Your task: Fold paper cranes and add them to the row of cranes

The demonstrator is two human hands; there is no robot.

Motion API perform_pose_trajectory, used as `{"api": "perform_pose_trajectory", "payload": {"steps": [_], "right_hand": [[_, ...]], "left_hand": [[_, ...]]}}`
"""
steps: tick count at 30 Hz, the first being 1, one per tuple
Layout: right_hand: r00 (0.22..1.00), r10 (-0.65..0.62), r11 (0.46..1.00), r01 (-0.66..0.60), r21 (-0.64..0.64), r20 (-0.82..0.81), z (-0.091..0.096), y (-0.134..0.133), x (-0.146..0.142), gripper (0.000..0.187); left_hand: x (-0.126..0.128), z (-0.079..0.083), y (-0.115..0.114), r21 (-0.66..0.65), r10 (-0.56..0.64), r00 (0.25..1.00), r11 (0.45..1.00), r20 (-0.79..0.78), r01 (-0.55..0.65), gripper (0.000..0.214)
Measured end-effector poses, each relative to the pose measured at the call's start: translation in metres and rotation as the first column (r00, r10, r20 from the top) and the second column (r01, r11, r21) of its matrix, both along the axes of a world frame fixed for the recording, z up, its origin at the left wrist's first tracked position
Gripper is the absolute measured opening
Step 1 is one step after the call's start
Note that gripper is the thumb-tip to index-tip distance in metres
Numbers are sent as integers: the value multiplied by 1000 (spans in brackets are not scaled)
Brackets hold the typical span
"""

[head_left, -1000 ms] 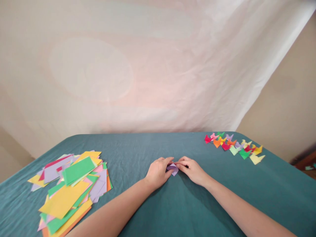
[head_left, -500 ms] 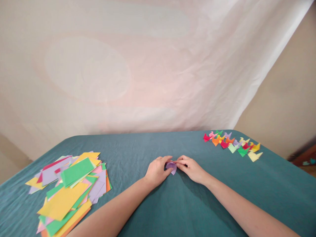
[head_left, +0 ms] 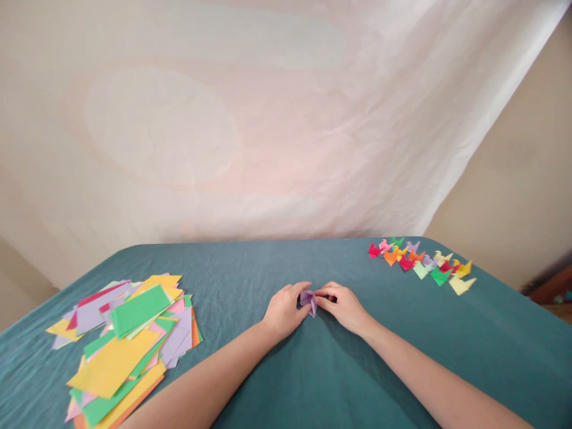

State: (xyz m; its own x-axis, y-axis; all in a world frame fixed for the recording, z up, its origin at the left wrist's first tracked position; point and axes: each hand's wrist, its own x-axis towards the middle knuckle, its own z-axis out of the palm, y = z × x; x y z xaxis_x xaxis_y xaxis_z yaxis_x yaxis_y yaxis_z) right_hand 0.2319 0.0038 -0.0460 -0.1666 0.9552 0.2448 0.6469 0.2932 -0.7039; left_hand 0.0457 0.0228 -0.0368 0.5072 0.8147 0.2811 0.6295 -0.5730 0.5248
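Note:
A small folded piece of purple paper [head_left: 308,300] is held between my two hands near the middle of the table, its lower tip pointing toward me. My left hand [head_left: 286,307] grips its left side between thumb and fingers. On the other side, my right hand [head_left: 342,302] pinches the paper's right edge with thumb and fingertips. Creases and a pointed flap show on the paper. Part of it is hidden behind my fingers.
Coloured paper sheets [head_left: 116,363] lie in a loose, overlapping pile at the left of the teal tablecloth [head_left: 250,262]. Several small folded paper birds [head_left: 420,260] stand in rows at the far right. A pale cloth [head_left: 286,119] hangs behind the table.
My right thumb and fingers have shifted slightly left on the purple paper. Its right side, broad and rounded before, now looks narrower and more pointed. My left hand has hardly moved.

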Motion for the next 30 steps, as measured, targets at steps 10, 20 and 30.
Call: {"api": "perform_pose_trajectory", "payload": {"steps": [10, 20, 30], "right_hand": [[1000, -21, 1000, 21, 9, 3, 0, -1, -1, 21], [999, -47, 999, 46, 19, 21, 0, -1, -3, 17], [999, -35, 999, 35, 9, -3, 1, -2, -2, 22]], "left_hand": [[3, 6, -5, -85, 23, 996, 996, 91, -15, 43], [13, 5, -3, -122, 137, 982, 985, 132, -121, 32], [7, 7, -2, -109, 28, 991, 994, 131, -14, 27]]}}
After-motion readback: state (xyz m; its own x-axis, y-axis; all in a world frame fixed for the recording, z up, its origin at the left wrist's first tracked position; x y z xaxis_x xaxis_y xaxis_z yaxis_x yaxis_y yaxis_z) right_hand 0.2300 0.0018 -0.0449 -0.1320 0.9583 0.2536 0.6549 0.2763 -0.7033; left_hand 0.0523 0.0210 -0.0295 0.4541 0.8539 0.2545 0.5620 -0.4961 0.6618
